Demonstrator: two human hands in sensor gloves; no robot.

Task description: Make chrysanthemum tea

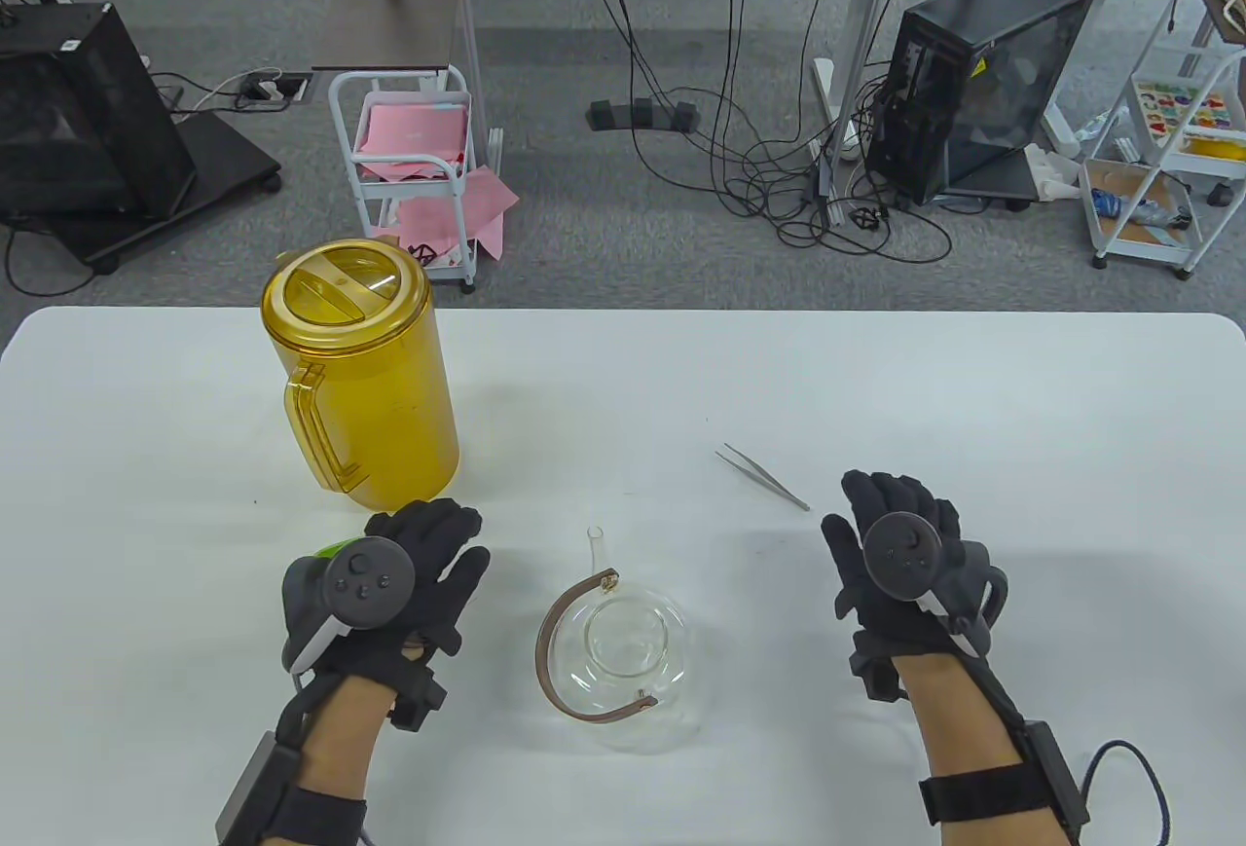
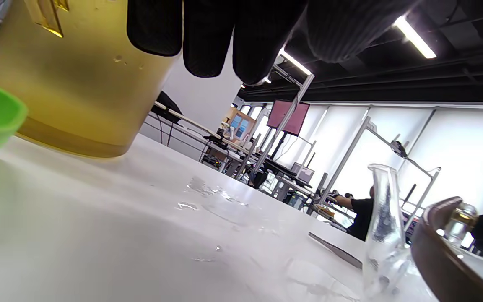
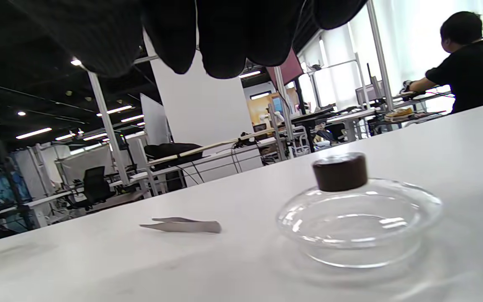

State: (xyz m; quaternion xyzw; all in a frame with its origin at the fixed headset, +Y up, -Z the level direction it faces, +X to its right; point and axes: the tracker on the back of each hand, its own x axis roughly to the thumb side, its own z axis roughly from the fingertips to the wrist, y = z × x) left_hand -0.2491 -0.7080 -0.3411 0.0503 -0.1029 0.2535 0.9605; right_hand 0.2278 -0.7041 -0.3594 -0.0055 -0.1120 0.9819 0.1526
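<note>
A clear glass teapot [image 1: 623, 656] with a brown handle [image 1: 550, 651] stands open-topped near the table's front, its spout [image 2: 386, 218] pointing away. Its glass lid [image 3: 359, 222] with a brown knob [image 3: 340, 171] lies on the table under my right hand [image 1: 876, 515], which hovers open above it and hides it in the table view. Metal tweezers [image 1: 764, 476] lie just left of that hand. My left hand [image 1: 438, 544] hovers open over a green bowl [image 1: 326, 552], in front of the yellow lidded pitcher [image 1: 360, 379].
The white table [image 1: 876, 379] carries a few water drops [image 2: 208, 193] between pitcher and teapot. Beyond its far edge stand a small cart [image 1: 414, 165], computer cases and cables. A person [image 3: 472, 67] sits at a distant desk.
</note>
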